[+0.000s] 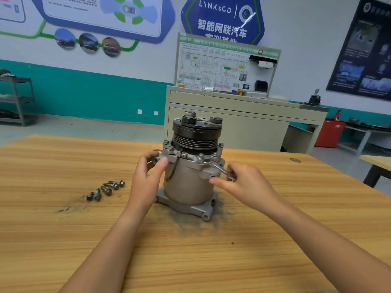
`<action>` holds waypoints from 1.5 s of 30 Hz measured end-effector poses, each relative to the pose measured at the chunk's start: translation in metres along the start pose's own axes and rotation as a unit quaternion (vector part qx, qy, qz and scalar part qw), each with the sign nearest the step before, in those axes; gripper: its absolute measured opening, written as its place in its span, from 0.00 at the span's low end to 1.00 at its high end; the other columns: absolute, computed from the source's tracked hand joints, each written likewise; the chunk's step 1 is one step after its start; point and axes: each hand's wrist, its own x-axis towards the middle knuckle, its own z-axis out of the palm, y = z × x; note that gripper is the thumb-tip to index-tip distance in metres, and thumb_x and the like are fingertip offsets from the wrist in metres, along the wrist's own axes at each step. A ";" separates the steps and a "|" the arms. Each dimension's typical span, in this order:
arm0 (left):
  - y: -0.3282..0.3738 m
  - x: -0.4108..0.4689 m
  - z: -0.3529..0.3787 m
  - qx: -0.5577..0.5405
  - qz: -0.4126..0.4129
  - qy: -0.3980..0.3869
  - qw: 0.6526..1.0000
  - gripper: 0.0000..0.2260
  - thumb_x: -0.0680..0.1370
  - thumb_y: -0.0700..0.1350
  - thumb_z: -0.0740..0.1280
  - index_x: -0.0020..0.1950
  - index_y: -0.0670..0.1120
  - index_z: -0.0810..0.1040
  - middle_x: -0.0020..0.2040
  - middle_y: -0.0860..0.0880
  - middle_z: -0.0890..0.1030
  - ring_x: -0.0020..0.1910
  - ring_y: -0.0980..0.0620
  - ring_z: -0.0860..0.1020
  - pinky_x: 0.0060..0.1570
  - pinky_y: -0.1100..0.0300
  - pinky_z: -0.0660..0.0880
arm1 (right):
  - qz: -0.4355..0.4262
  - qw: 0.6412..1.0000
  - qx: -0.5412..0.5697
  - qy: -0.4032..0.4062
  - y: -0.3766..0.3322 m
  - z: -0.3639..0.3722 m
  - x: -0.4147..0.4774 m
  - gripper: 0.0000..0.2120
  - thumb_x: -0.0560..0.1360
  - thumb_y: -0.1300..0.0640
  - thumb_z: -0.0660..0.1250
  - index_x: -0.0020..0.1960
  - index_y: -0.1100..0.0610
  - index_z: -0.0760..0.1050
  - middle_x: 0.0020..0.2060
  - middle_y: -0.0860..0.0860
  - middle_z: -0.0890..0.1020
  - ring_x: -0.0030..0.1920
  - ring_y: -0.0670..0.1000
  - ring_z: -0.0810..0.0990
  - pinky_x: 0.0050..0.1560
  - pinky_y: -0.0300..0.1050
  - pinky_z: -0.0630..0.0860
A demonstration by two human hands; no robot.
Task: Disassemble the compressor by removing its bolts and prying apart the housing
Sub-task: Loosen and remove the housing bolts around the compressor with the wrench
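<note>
Gripping compressor: left hand, fingers curled round its flange at nine o'clock.
Wrench: pinched in right hand fingers, three o'clock.
Bolts: loose on surface, eight o'clock.

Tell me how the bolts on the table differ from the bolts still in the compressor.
The loose bolts lie on their sides on the table, left of the compressor, shanks in full view. The fitted bolts stand upright in its top flange, only heads showing. Both are grey metal.
</note>
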 end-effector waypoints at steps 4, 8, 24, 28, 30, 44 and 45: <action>0.011 -0.010 0.005 -0.002 0.053 0.056 0.997 0.07 0.77 0.49 0.63 0.43 0.47 0.74 0.41 0.51 0.77 0.40 0.60 0.74 0.39 0.74 0.69 | 0.092 0.995 0.000 0.024 0.024 -0.012 0.010 0.20 0.70 0.40 0.67 0.35 0.56 0.69 0.29 0.48 0.71 0.33 0.49 0.69 0.32 0.45 0.62; 0.015 -0.013 0.010 0.017 0.073 0.078 0.994 0.08 0.78 0.42 0.64 0.39 0.46 0.74 0.35 0.48 0.77 0.33 0.62 0.73 0.35 0.72 0.69 | 0.111 0.993 0.029 0.024 0.037 -0.036 0.006 0.17 0.72 0.42 0.65 0.39 0.57 0.76 0.32 0.51 0.76 0.34 0.49 0.73 0.34 0.45 0.68; 0.011 -0.019 0.021 0.077 0.026 0.084 0.993 0.08 0.75 0.47 0.67 0.53 0.52 0.72 0.51 0.55 0.75 0.47 0.66 0.72 0.43 0.65 0.69 | 0.012 0.947 -0.318 -0.038 -0.001 -0.055 0.007 0.12 0.78 0.62 0.55 0.57 0.54 0.72 0.32 0.49 0.69 0.34 0.51 0.69 0.30 0.42 0.63; 0.008 -0.018 0.021 0.078 0.006 0.084 0.993 0.13 0.75 0.49 0.66 0.58 0.52 0.69 0.58 0.55 0.71 0.52 0.64 0.71 0.50 0.66 0.70 | -0.023 0.921 -0.381 -0.073 -0.014 -0.055 0.009 0.13 0.76 0.66 0.57 0.58 0.57 0.70 0.29 0.49 0.64 0.28 0.48 0.65 0.28 0.41 0.64; 0.006 -0.017 0.021 0.056 -0.023 0.071 0.996 0.18 0.75 0.51 0.66 0.63 0.52 0.68 0.61 0.56 0.70 0.57 0.60 0.70 0.49 0.65 0.70 | -0.047 0.902 -0.419 -0.090 -0.023 -0.058 0.008 0.12 0.75 0.67 0.58 0.56 0.59 0.70 0.28 0.50 0.62 0.26 0.48 0.61 0.25 0.40 0.61; 0.001 -0.014 0.024 0.021 -0.077 0.013 0.997 0.20 0.79 0.53 0.60 0.70 0.53 0.68 0.47 0.68 0.70 0.41 0.76 0.71 0.32 0.82 0.66 | -0.087 0.885 -0.451 -0.081 0.011 -0.060 0.034 0.09 0.76 0.66 0.57 0.55 0.59 0.68 0.28 0.49 0.65 0.26 0.47 0.64 0.24 0.39 0.59; 0.000 -0.014 0.024 0.022 -0.076 0.012 0.997 0.19 0.79 0.53 0.60 0.70 0.52 0.68 0.47 0.67 0.70 0.41 0.77 0.71 0.32 0.82 0.66 | -0.084 0.889 -0.446 -0.063 0.015 -0.055 0.039 0.09 0.76 0.67 0.57 0.55 0.60 0.68 0.29 0.49 0.67 0.27 0.49 0.66 0.26 0.40 0.61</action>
